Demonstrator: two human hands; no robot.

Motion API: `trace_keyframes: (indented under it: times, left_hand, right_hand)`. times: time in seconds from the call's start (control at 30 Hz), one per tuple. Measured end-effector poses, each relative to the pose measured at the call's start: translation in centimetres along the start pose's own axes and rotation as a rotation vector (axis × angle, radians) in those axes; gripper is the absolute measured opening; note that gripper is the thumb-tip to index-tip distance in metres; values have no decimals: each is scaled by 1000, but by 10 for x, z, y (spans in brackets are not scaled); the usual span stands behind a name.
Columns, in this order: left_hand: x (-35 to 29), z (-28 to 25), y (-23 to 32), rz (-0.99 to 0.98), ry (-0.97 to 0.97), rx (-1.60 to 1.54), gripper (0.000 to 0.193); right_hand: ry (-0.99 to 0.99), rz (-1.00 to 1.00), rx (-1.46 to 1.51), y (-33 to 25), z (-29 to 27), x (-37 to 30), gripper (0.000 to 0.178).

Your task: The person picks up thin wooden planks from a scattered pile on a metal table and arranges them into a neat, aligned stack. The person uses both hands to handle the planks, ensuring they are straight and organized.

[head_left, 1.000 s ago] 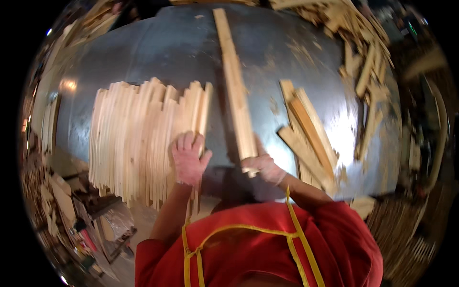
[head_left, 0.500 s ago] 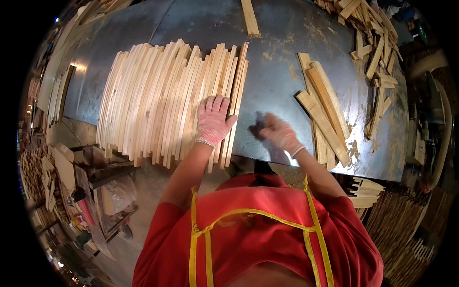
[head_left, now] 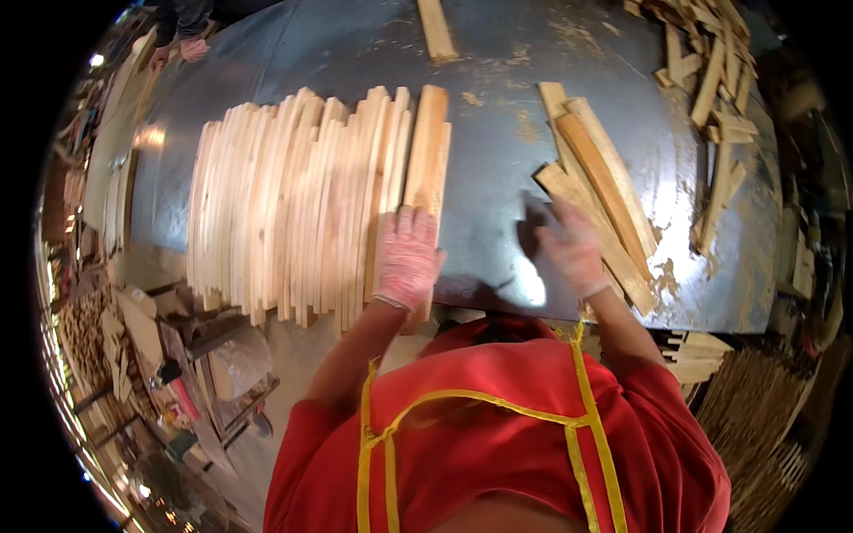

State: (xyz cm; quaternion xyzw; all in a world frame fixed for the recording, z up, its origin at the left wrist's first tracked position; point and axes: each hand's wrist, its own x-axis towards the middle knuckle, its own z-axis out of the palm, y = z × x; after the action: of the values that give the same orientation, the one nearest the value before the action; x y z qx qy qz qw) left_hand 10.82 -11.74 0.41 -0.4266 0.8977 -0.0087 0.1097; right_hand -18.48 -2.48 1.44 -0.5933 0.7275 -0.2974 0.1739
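Flatly the left hand (head_left: 410,256) lies on wooden strips (head_left: 277,204), grip unclenched; the right hand (head_left: 573,249) blurs near boards (head_left: 607,188), grip unclear.

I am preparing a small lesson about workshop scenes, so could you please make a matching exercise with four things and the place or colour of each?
1. Left hand
2. Right hand
3. Apron trim
4. Another person's hands

A. Yellow
B. At the picture's upper left
C. Near the loose boards
D. Over the right end of the strip row

Pairs: 1-D; 2-C; 3-A; 4-B
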Motion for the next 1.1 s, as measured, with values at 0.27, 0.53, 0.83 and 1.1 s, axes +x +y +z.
trace_keyframes:
  times: [0.27,0.53,0.83,1.1]
  left_hand:
    - [-52,47,38,-258,286,-345,76]
    - [-45,29,37,-445,-6,-474,85]
    - [-62,44,29,-533,118,-913,93]
    - [-72,9,-6,-439,117,-1363,72]
  right_hand:
    - [-388,241,-513,91,-81,-20,80]
    - [-375,459,386,34,-68,59,76]
    - [-282,688,1032,-17,69,44,58]
    - [-561,352,405,-95,137,46,57]
